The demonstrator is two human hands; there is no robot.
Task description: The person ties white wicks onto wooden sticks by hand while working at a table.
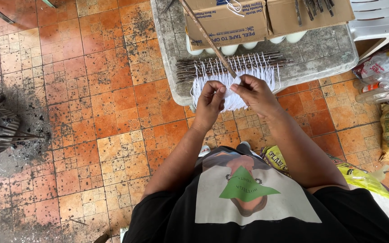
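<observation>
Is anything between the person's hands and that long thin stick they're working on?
Nothing visible. Both the left hand and the right hand already pinch the lower end of the long thin brown stick, with white string at the fingertips.

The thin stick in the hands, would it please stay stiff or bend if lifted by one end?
The stick looks long, thin and straight, so probably light and fairly stiff, perhaps springy. Both hands, left and right, pinch its lower end; being round, it may roll on the table.
</observation>
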